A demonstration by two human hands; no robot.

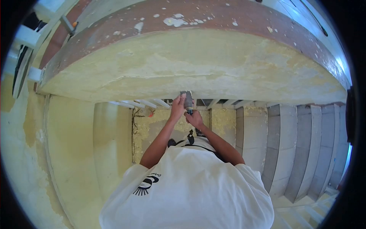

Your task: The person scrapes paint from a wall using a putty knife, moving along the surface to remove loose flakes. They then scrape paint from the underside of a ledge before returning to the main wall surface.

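Both my hands are together in front of my body, just below the lower edge of the yellow, patchy wall. A grey tool with a dark handle, perhaps a scraper, is upright between them. My left hand is closed around its left side, near the broad grey part. Lower down, my right hand is wrapped round the dark handle. The tool's top end is close to the wall's bottom edge; whether it touches is unclear.
Tiled stairs descend on the right. A reddish ledge spattered with white runs above the wall. White railing bars show behind my hands. Dark wires hang at the left, beside a flaking floor.
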